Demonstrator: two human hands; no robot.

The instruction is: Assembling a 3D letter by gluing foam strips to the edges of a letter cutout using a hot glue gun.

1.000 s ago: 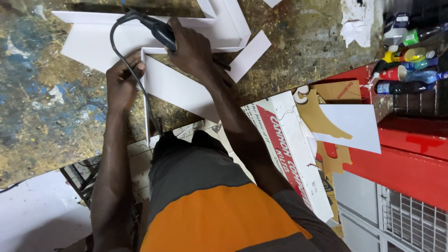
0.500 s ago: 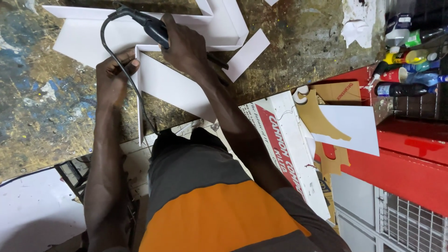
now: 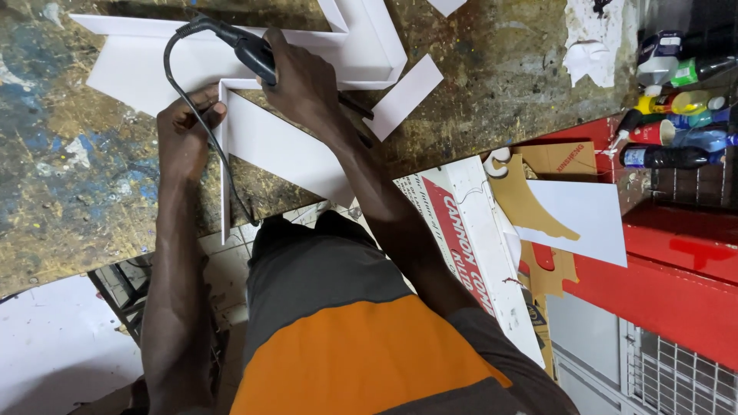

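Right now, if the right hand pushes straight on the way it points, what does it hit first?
Probably the white angled frame piece just beyond the right hand and its black corded tool; depth is unclear.

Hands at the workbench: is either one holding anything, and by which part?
The right hand grips a black corded tool around its body. The left hand pinches the upright edge strip of the white board piece near its corner.

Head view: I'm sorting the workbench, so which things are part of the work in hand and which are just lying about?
In use:
- right hand gripping the dark corded tool
- left hand steadying the white angled piece

Lying about:
- loose white strip
- bottles at the right
- white sheet on brown cardboard
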